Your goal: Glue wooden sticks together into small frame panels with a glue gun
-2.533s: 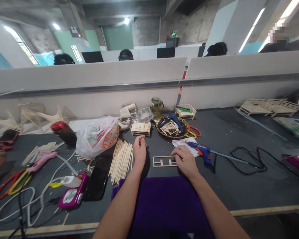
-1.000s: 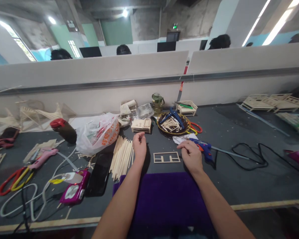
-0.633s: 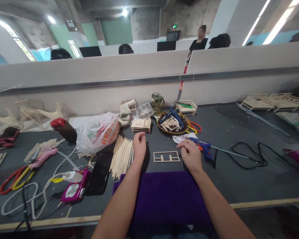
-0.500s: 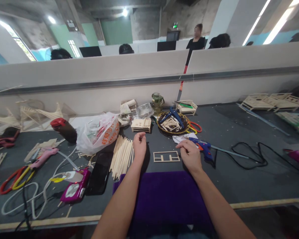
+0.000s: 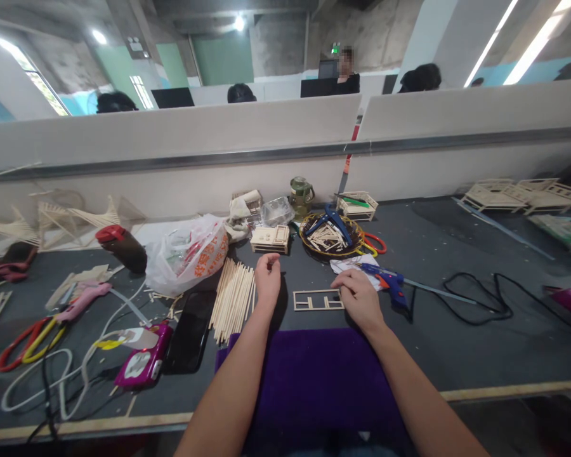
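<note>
A small rectangular frame of thin wooden sticks (image 5: pixel 318 309), with short crosspieces inside, lies flat on the dark table. My right hand (image 5: pixel 360 298) is at its right end, fingers curled together over the upper right corner; anything between the fingertips is too small to make out. My left hand (image 5: pixel 267 282) is held to the left of the frame with its fingers curled in, and whatever it may hold is hidden. Beside it lies a bundle of wooden sticks (image 5: pixel 231 301). A small wooden stick model (image 5: pixel 270 240) stands just beyond my left hand.
Behind my right hand are a basket of stick pieces (image 5: pixel 309 249) and a blue glue gun (image 5: pixel 394 285) with its cable. To the left lie a phone (image 5: pixel 189 333), a plastic bag (image 5: pixel 181 257) and a magenta box (image 5: pixel 140 362). Purple cloth (image 5: pixel 323 381) covers the near edge.
My right hand has moved slightly left, over the frame's right end. My left hand has stayed in place. Behind the partition, a person has moved left.
</note>
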A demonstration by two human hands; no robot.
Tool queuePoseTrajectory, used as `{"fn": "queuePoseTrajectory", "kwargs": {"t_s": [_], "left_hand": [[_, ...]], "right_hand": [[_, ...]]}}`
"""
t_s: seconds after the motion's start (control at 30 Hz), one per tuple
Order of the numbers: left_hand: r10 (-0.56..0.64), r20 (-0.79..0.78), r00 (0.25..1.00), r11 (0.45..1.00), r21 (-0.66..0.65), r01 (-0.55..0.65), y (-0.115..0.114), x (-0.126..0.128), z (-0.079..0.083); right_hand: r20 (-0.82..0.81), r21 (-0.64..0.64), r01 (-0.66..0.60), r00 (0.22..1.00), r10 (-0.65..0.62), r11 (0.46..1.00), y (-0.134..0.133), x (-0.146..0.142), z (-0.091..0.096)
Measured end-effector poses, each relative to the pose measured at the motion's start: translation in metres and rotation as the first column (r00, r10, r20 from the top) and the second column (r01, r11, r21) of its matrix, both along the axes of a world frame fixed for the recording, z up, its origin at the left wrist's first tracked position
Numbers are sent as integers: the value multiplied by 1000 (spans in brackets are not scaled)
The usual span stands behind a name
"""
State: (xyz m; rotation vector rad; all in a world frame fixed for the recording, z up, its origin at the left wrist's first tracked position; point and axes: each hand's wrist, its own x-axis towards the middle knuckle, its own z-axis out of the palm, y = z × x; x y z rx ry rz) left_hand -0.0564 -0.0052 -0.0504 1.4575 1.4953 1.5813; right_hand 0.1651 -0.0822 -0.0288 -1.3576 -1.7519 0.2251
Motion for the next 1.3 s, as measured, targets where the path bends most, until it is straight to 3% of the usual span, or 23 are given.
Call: {"fn": "queuePoseTrajectory", "kwargs": {"t_s": [0.53, 0.87, 1.3], "left_hand": [[-22, 30, 999, 1000, 2, 22, -1, 1, 2], [-19, 30, 999, 1000, -7, 19, -2, 1, 4], [-26, 22, 999, 1000, -6, 26, -1, 1, 2]], "right_hand": [[-31, 42, 45, 999, -43, 998, -1, 1, 2], [213, -110, 50, 977, -26, 993, 4, 6, -9], [243, -148, 51, 970, -13, 988, 3, 5, -8]]}}
